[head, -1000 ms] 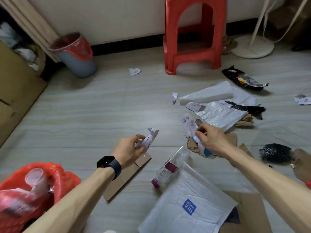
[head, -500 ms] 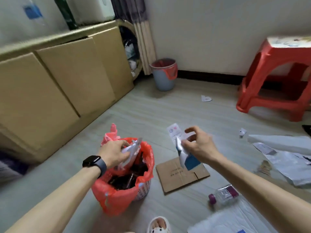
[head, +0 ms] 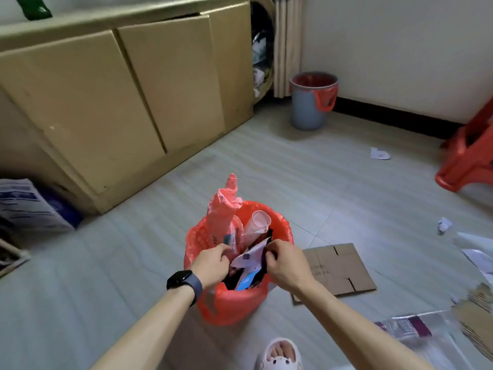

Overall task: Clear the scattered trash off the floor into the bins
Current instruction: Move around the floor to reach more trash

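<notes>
A small bin lined with a red bag [head: 284, 227] stands on the floor right in front of me, stuffed with trash, a clear plastic cup [head: 257, 222] among it. Both hands are over its mouth. My right hand [head: 286, 265] pinches a white and blue wrapper [head: 249, 259] that pokes down into the bin. My left hand [head: 213, 265], with a black watch on its wrist, has its fingers curled at the wrapper's left edge around a small paper scrap that is mostly hidden.
A grey bin with a red liner [head: 309, 102] stands by the far wall. Paper scraps [head: 378, 153] [head: 444, 225], flat cardboard [head: 336, 271] and a blurred plastic bottle [head: 408, 324] lie to the right. There is a red stool [head: 464, 161] at the far right, cardboard-fronted cabinets on the left, and my slippered foot [head: 280, 353] below.
I turned left from the trash pile to the red-bag bin. Both hands, each carrying paper, came together over the bin, and the wrapper now reaches inside it.
</notes>
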